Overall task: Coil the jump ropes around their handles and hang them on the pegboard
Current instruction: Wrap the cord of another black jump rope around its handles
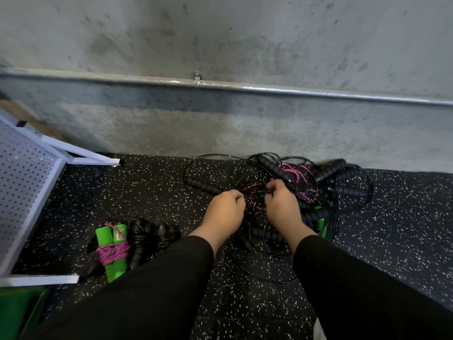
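A person in black sleeves reaches both hands into a tangle of jump ropes (pixel 277 190) heaped on the speckled rubber floor (pixel 147 190) at the foot of a concrete wall (pixel 220 40). The left hand (pixel 226 212) is curled, fingers pinching thin black and pink cords at the heart of the knot; the right hand (pixel 282 204) is likewise closed on strands just beside it, the two hands near each other with a bunch of cord between them. Ribbed black foam handles (pixel 273 168) jut from the pile on its far side, against the wall, and another black handle (pixel 199 184) lies to the left of the hands. Loops of pink cord (pixel 297 173) show among the black, and a green handle (pixel 320 223) peeks out to the right of the right wrist. Well apart, to the left of the left forearm, lie the coiled ropes: a pair of green handles (pixel 114 251) bound together with pink cord, touching a bundle of black handles (pixel 142 239) wrapped in black cord. A white pegboard (pixel 22 182) on its white frame stands at the left edge, tilted, its foot resting on the floor near the green bundle. A galvanized metal pipe (pixel 269 90) runs along the wall above the pile.
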### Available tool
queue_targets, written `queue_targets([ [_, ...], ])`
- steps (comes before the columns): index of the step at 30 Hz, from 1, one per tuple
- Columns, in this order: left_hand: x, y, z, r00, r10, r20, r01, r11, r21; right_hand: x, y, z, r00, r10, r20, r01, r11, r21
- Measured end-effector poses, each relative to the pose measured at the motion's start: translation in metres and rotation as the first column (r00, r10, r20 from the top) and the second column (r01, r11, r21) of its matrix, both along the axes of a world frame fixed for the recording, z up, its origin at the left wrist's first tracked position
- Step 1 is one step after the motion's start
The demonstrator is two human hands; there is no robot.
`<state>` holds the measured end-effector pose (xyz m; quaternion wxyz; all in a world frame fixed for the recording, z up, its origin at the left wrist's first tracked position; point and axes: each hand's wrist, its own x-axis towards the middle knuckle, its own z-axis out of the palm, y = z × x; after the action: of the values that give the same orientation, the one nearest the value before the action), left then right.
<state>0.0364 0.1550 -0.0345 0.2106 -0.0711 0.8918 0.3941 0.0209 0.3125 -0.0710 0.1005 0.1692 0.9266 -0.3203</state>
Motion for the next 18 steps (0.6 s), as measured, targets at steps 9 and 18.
queue_targets([
  [9, -0.001, 0.002, 0.11, 0.987, 0.079, -0.141, -0.051, 0.98, 0.192, -0.042, -0.008, 0.169, 0.957, -0.215, -0.193, 0.11, 0.889, -0.445],
  [18, 0.036, -0.006, 0.27, 0.922, 0.283, -0.265, -0.114, 0.85, 0.514, 0.029, -0.003, 0.359, 0.907, -0.275, -0.318, -0.123, 0.55, -0.826],
])
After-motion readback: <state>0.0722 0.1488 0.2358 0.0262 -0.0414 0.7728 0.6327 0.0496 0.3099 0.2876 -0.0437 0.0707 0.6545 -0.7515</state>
